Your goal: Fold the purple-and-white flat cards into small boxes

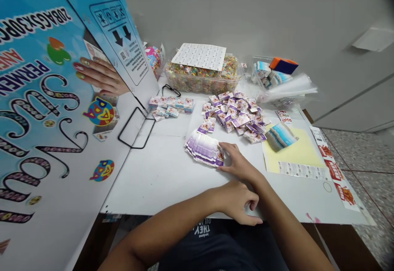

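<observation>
Purple cards (201, 149) in one fan, two hands (236, 161) (235, 203)

Wall (197, 12): lt grey, plain, w/ thin dk seam (353, 94) at R; pale sheet (374, 39) on it, upper R
Floor (353, 148): speckled grey, w/ dk reddish joint lines (372, 172), seen far R
Table (147, 189): white top, nr wall; pink smudges (317, 220) by front edge, R; blk specks (106, 211) at front L corner; brown surfaces (347, 242) below front edge, L & R
Light: soft, even, approx neutral
</observation>
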Demonstrator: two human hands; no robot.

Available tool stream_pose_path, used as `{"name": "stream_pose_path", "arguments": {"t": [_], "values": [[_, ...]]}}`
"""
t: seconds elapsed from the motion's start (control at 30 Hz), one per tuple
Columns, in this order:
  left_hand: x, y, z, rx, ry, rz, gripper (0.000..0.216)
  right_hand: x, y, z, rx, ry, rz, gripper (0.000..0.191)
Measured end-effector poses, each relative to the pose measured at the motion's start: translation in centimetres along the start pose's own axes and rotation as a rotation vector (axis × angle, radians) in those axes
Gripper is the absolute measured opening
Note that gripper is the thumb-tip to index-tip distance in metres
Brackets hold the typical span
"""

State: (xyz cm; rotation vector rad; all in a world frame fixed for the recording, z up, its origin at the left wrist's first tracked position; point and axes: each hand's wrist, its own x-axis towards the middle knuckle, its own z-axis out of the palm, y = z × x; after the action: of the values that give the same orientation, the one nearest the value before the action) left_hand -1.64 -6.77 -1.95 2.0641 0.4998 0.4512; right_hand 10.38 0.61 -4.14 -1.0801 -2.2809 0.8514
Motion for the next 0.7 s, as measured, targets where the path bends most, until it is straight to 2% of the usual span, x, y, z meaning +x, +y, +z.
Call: {"name": "stream_pose_path", "arguments": {"t": [0.2,0.27,0.33,0.4,0.5,0.6,0.7], "values": [[-0.2,0.3,-0.1,-0.020,0.005,-0.021,0.025,-0.3,-0.9,-0.4,0.078,0.045,0.015,0.082],[-0.1,0.2,0.0,-0.035,0.030,-0.070,0.026,-0.7,-1.1,-1.2,0.135,0.101,0.048,0.083],[0.2,0.0,0.1,-0.089,0.108,-0.162,0.026,-1.6,-1.4,-2.4,0.198,0.194,0.088,0.082],[0.6,-0.3,-0.1,-0.280,0.220,-0.279,0.026,-3.0,-1.8,-3.8,0.244,0.309,0.118,0.082],[1.2,-0.9,-0.5,-0.819,0.345,-0.363,0.028,-5.7,-2.8,-5.4,0.221,0.402,0.139,0.084],[1.5,-1.3,-0.8,-1.245,0.432,-0.319,0.049,-8.4,-4.5,-5.6,0.102,0.341,0.185,0.086],[1.4,-1.3,-0.8,-1.389,0.336,-0.330,0.063,-10.0,-6.1,-4.4,-0.010,0.204,0.204,0.086]]}}
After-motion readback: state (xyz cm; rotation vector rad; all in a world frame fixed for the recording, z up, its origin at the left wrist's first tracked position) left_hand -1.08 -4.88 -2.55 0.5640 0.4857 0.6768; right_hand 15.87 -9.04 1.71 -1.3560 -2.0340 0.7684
